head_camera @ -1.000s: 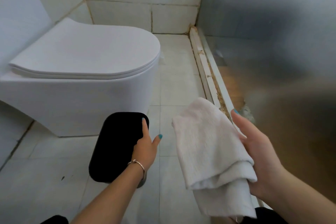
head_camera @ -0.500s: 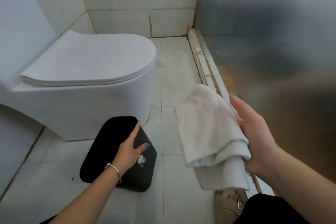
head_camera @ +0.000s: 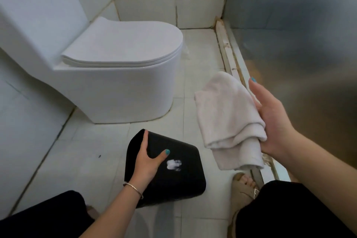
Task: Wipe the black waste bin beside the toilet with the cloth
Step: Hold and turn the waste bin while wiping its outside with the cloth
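Observation:
The black waste bin (head_camera: 173, 177) stands tilted on the tiled floor in front of the white toilet (head_camera: 116, 75). A white smear (head_camera: 173, 164) marks its side. My left hand (head_camera: 146, 160) grips the bin's upper edge, fingers over the far side and thumb on the near face. My right hand (head_camera: 270, 121) holds a folded white cloth (head_camera: 228, 120) in the air to the right of the bin, apart from it. The cloth hangs down from my palm.
A frosted shower screen (head_camera: 299, 54) and its stained floor rail (head_camera: 229, 58) run along the right. Tiled walls close the left and back. My sandalled foot (head_camera: 243, 185) and black-clad knees (head_camera: 289, 210) sit at the bottom.
My left hand has pulled the bin toward me and tipped it, showing the smeared side. The cloth in my right hand has stayed raised to the right.

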Available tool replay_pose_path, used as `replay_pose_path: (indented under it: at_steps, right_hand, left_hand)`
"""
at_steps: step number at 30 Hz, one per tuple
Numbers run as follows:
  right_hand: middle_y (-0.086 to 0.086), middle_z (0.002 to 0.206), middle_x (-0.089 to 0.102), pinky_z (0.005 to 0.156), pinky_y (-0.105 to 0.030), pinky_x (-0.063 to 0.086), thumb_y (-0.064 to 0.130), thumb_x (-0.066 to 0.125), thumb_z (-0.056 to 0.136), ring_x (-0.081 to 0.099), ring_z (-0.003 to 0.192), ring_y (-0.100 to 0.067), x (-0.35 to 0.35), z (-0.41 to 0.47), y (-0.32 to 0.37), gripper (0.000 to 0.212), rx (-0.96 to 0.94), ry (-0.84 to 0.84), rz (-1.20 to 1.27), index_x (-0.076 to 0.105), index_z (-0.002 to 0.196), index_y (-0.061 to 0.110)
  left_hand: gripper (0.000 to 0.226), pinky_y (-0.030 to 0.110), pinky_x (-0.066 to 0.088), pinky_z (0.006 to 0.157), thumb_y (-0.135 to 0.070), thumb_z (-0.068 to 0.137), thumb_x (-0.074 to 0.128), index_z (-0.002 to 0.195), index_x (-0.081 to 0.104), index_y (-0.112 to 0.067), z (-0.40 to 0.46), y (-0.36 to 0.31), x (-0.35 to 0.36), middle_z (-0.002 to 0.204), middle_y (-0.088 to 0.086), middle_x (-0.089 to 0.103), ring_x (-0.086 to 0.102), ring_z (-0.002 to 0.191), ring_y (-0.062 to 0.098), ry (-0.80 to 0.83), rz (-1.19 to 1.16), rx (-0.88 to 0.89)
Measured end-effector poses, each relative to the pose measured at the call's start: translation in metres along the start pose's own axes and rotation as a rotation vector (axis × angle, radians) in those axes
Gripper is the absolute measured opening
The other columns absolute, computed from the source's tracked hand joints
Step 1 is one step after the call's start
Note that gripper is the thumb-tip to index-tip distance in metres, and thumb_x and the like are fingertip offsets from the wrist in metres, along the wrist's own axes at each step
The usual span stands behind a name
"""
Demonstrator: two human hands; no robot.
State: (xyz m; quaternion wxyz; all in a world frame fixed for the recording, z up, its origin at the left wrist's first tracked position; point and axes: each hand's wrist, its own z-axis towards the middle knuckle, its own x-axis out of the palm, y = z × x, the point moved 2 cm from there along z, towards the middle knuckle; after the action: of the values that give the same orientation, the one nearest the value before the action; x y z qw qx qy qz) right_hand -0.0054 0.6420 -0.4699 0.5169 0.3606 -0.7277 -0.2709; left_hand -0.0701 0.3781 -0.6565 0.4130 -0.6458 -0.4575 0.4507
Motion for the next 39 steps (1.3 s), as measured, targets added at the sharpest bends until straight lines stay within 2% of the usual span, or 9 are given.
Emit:
replay_pose_path:
  at_steps: [4, 8, 12, 17, 22, 26, 29, 35, 39]
  right_hand:
    - [-0.011, 0.108, 0.071, 0.080, -0.042, 0.057, 0.058, 0.074, 0.069, 0.068, 0.100, -0.031, -0.013, -0.002, -0.029, 0.059, 0.056, -0.099, -0.041, 0.073, 0.110, 0.016]
    - [-0.014, 0.111, 0.070, 0.082, -0.042, 0.056, 0.055, 0.074, 0.071, 0.067, 0.103, -0.032, -0.023, -0.008, -0.084, 0.056, 0.144, -0.161, 0.102, 0.074, 0.108, 0.013]
    - [-0.017, 0.122, 0.066, 0.093, -0.048, 0.051, 0.054, 0.068, 0.080, 0.064, 0.111, -0.034, -0.033, -0.004, -0.132, 0.063, 0.173, -0.246, 0.124, 0.062, 0.127, 0.012]
    - [-0.010, 0.133, 0.058, 0.092, -0.049, 0.052, 0.048, 0.059, 0.087, 0.061, 0.116, -0.031, -0.046, 0.009, -0.165, 0.058, 0.027, -0.259, -0.034, 0.045, 0.140, 0.031]
    - [0.007, 0.137, 0.050, 0.074, -0.031, 0.056, 0.052, 0.058, 0.084, 0.058, 0.116, -0.021, -0.060, 0.021, -0.188, 0.062, 0.019, -0.319, -0.265, 0.033, 0.141, 0.050]
    - [0.007, 0.141, 0.047, 0.083, -0.034, 0.055, 0.048, 0.057, 0.088, 0.055, 0.120, -0.018, -0.071, 0.027, -0.212, 0.061, 0.027, -0.318, -0.270, 0.033, 0.144, 0.046]
    - [0.009, 0.138, 0.050, 0.091, -0.039, 0.053, 0.047, 0.058, 0.087, 0.058, 0.117, -0.016, -0.072, 0.025, -0.224, 0.060, 0.046, -0.323, -0.245, 0.036, 0.143, 0.046]
    - [0.009, 0.142, 0.046, 0.099, -0.046, 0.049, 0.051, 0.061, 0.083, 0.053, 0.120, -0.018, -0.075, 0.025, -0.228, 0.066, 0.041, -0.377, -0.289, 0.034, 0.144, 0.046]
    - [0.010, 0.139, 0.044, 0.085, -0.037, 0.054, 0.046, 0.060, 0.089, 0.053, 0.114, -0.015, -0.080, 0.027, -0.232, 0.059, 0.008, -0.459, -0.389, 0.032, 0.141, 0.052]
  left_hand:
    - [0.097, 0.030, 0.041, 0.103, -0.019, 0.076, 0.079, 0.147, 0.018, -0.044, -0.024, 0.006, -0.007, 0.136, -0.012, 0.043, 0.048, 0.120, 0.006, -0.009, -0.011, 0.018]
    - [0.101, 0.041, 0.039, 0.107, -0.021, 0.073, 0.081, 0.146, 0.017, -0.046, -0.042, 0.012, -0.020, 0.146, -0.006, 0.039, 0.043, 0.130, 0.014, -0.001, 0.020, 0.007]
    - [0.100, 0.044, 0.039, 0.107, -0.024, 0.073, 0.081, 0.145, 0.016, -0.050, -0.051, 0.018, -0.033, 0.150, -0.004, 0.034, 0.039, 0.133, 0.017, 0.001, 0.050, -0.003]
    - [0.096, 0.039, 0.041, 0.106, -0.027, 0.076, 0.078, 0.145, 0.016, -0.049, -0.055, 0.026, -0.042, 0.147, -0.009, 0.035, 0.041, 0.130, 0.013, -0.039, 0.045, -0.014]
    - [0.084, 0.037, 0.037, 0.109, -0.034, 0.081, 0.073, 0.140, 0.019, -0.058, -0.054, 0.031, -0.043, 0.148, -0.015, 0.033, 0.037, 0.133, 0.008, -0.050, 0.030, -0.016]
    - [0.075, 0.036, 0.038, 0.108, -0.033, 0.088, 0.064, 0.140, 0.017, -0.058, -0.047, 0.034, -0.044, 0.150, -0.015, 0.030, 0.036, 0.132, 0.004, -0.041, 0.057, -0.006]
    - [0.079, 0.020, 0.048, 0.089, -0.029, 0.088, 0.064, 0.144, 0.012, -0.051, -0.039, 0.037, -0.045, 0.146, -0.012, 0.034, 0.048, 0.114, -0.005, -0.045, 0.116, -0.029]
    - [0.070, 0.004, 0.037, 0.074, -0.034, 0.090, 0.061, 0.149, 0.023, -0.033, -0.028, 0.038, -0.046, 0.143, -0.009, 0.041, 0.044, 0.113, 0.001, -0.075, 0.168, -0.059]
    - [0.074, 0.008, 0.035, 0.082, -0.029, 0.092, 0.059, 0.151, 0.015, -0.034, -0.022, 0.036, -0.043, 0.149, -0.007, 0.033, 0.037, 0.119, 0.001, -0.056, 0.225, -0.047]
